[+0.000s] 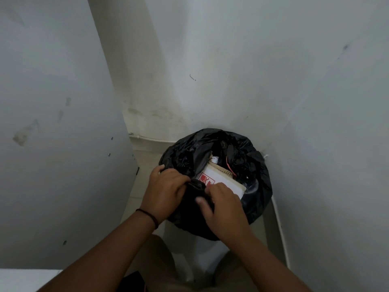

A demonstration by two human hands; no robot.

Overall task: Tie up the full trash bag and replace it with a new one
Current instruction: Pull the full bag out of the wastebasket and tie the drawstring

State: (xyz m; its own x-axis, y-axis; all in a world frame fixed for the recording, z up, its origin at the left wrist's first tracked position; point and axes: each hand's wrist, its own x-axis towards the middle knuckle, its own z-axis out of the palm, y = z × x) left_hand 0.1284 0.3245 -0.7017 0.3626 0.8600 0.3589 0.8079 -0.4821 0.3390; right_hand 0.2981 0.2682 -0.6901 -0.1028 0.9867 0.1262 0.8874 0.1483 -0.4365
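Note:
A black trash bag [250, 163] lines a round bin in the corner, its top folded over the rim. Inside lie a white box with a red mark [221, 178] and other rubbish. My left hand [166, 192] grips a bunch of the bag's near edge at the rim. My right hand [221, 207] pinches the same black plastic just to the right, with its fingers over the white box's near corner. The bin itself is hidden under the bag.
A white wall [252, 70] stands behind and to the right of the bin. A grey panel [52, 144] closes off the left. Pale floor tiles [143, 163] show in a narrow strip between. My knees are at the bottom.

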